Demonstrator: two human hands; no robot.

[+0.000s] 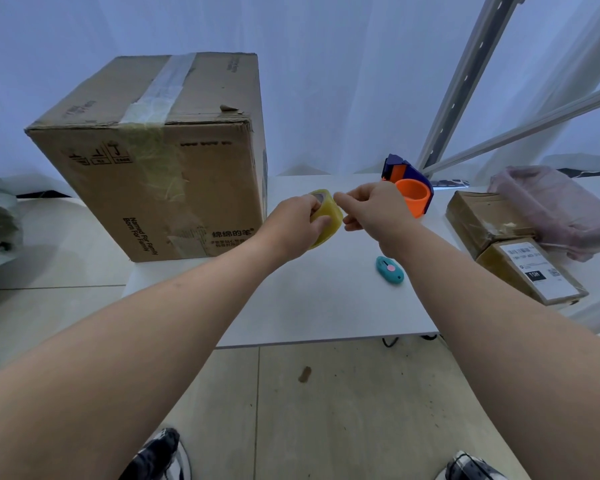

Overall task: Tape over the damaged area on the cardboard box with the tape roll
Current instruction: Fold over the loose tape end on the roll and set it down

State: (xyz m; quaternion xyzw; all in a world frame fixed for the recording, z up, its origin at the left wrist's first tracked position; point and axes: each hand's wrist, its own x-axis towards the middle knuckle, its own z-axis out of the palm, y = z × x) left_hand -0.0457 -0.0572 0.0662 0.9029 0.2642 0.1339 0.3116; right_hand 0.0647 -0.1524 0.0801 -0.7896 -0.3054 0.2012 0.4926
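A large brown cardboard box (160, 161) stands on the left part of the white table (326, 306). Clear tape runs over its top and down its front face. Its top right front corner (234, 114) is torn and frayed. My left hand (291, 226) grips a yellowish roll of clear tape (328, 216) above the table, just right of the box. My right hand (374, 211) is beside the roll, thumb and forefinger pinched at its upper edge; whether they hold the tape end I cannot tell.
An orange and purple tape dispenser (409, 188) stands behind my right hand. A teal box cutter (390, 270) lies on the table below it. Two taped parcels (513, 247) and a pink bag (555, 206) sit at the right. A metal rack frame (465, 84) rises behind.
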